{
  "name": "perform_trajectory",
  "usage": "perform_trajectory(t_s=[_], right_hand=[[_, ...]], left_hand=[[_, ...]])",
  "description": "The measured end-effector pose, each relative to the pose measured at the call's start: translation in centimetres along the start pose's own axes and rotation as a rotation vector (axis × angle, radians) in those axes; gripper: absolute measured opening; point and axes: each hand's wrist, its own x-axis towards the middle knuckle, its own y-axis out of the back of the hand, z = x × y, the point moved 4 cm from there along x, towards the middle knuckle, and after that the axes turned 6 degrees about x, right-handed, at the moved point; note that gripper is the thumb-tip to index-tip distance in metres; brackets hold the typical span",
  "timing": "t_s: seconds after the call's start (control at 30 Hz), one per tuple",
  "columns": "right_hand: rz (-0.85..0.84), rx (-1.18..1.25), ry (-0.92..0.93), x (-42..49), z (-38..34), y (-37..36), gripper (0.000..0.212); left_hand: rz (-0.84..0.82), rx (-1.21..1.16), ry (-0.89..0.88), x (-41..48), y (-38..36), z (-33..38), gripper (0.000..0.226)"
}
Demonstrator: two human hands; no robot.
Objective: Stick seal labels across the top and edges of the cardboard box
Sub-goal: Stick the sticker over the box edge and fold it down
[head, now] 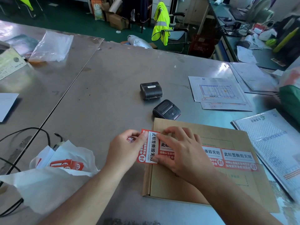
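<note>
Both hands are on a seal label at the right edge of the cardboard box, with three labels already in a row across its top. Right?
Not quite: the head view shows the label at the box's left edge, not the right. The left hand pinches its overhanging side and the right hand presses it onto the cardboard box. The row of labels already stuck across the top is as you say.

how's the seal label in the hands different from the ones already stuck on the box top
The red-and-white seal label pinched by the left hand and pressed by the right hand stands lengthwise across the brown cardboard box's left edge, half overhanging it; the stuck row of red-and-white labels runs along the top, lying flat. Its text reads sideways; theirs reads level. All share the same print and round red seal mark.
</note>
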Motion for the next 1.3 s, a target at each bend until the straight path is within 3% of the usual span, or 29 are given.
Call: perform_trajectory(t_s=[0.17,0.43,0.63,0.97,1.13,1.3], right_hand=[[-0.024,-0.008,-0.011,0.0,-0.1,0.0,0.076],[-0.02,-0.015,-0.006,0.0,0.1,-0.2,0.075],[0.046,0.034,-0.017,-0.3,0.6,-0.7,0.063],[0.093,0.057,-0.025,-0.2,0.7,-0.9,0.06],[0.112,0.091,-0.054,-0.3,0.6,-0.8,0.058],[0.129,0.136,-0.133,0.0,0.2,-0.6,0.053]], left_hand=[[-0.058,-0.207,0.126,0.5,-0.5,0.0,0.029],[-0.119,-0.258,0.182,0.7,-1.3,-0.9,0.031],[-0.212,-0.453,0.285,0.3,-3.0,-1.3,0.029],[-0.235,-0.567,0.241,-1.6,-4.1,-1.2,0.04],[-0.285,-0.573,0.292,-1.9,-3.8,-1.7,0.038],[-0.233,-0.624,0.255,-1.5,-3.6,-1.7,0.031]])
